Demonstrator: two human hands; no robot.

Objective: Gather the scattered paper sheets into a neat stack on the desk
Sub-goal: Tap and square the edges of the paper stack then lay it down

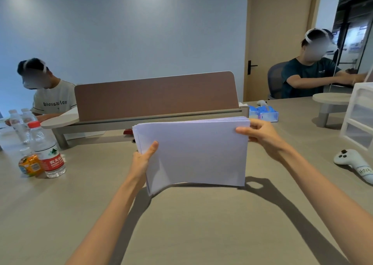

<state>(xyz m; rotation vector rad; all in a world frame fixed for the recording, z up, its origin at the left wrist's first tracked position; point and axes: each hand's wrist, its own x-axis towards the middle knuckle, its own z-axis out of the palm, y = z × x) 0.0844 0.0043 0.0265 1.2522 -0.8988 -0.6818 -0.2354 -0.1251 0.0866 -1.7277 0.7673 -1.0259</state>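
A stack of white paper sheets point(193, 153) hangs in the air above the beige desk point(181, 224), its face tilted toward me. My left hand point(143, 159) grips its left edge, thumb on the front. My right hand point(260, 133) pinches the upper right corner. The sheets' left and top edges are slightly fanned, and the bottom edge curves above the desk, casting a shadow below.
Water bottles point(48, 149) and an orange bottle point(30, 165) stand at the left. A brown divider point(155, 95) runs behind the stack, with a blue box point(262, 112) beside it. A white controller point(353, 164) and white drawer unit point(361, 115) sit at the right. Two people sit beyond.
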